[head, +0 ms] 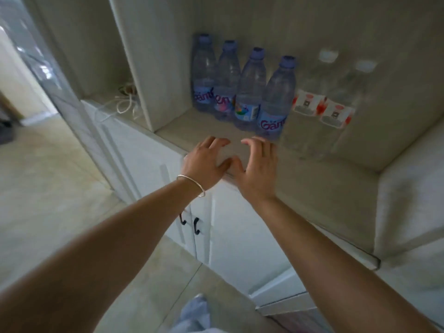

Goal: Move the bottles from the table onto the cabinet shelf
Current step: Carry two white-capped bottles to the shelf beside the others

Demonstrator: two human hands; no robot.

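Shelf (192, 127), cabinet: holds six bottles in a slanting row toward the back wall
Blue bottles (249, 92): four, upright, touching side by side, running from the back left corner out toward the front edge
Clear bottles (312, 102): two, white caps, red-marked labels, just right of the blue ones; blurred
Left hand (206, 162): open, empty, fingers spread, at the shelf's front edge; bracelet (192, 186) on the wrist
Right hand (257, 169): open, empty, fingers curled loosely, just beside the nearest blue bottle, contact not certain
Step, judged: bottles set down, hands free; draw both straight back over the front edge, right one clear of the nearest bottle to avoid tipping the row
Room: bare shelf along the front and to the right; partition (141, 68) bounds the left; no bench in view
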